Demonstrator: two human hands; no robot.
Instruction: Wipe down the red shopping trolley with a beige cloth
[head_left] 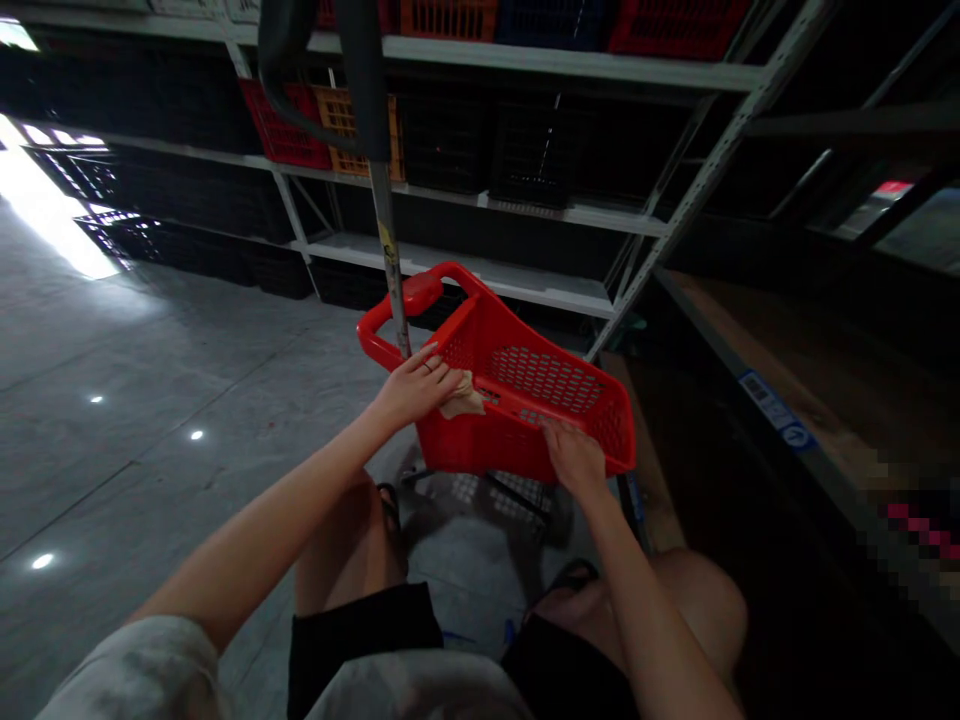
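A red plastic shopping basket [525, 390] with perforated walls and a red handle sits on a low wheeled frame in front of me. My left hand [416, 385] is closed on a pale cloth [463, 400], pressing it against the basket's near rim. My right hand [574, 455] grips the basket's front rim, fingers curled over the edge. A metal pole [390, 250] with a black grip rises from the basket's handle end.
Grey metal shelving [525, 215] runs behind with red, orange and dark crates [285, 125]. A wooden shelf [795, 390] with a barcode label stands close on the right. Concrete floor [150, 400] spreads to the left. My knees are bent below the basket.
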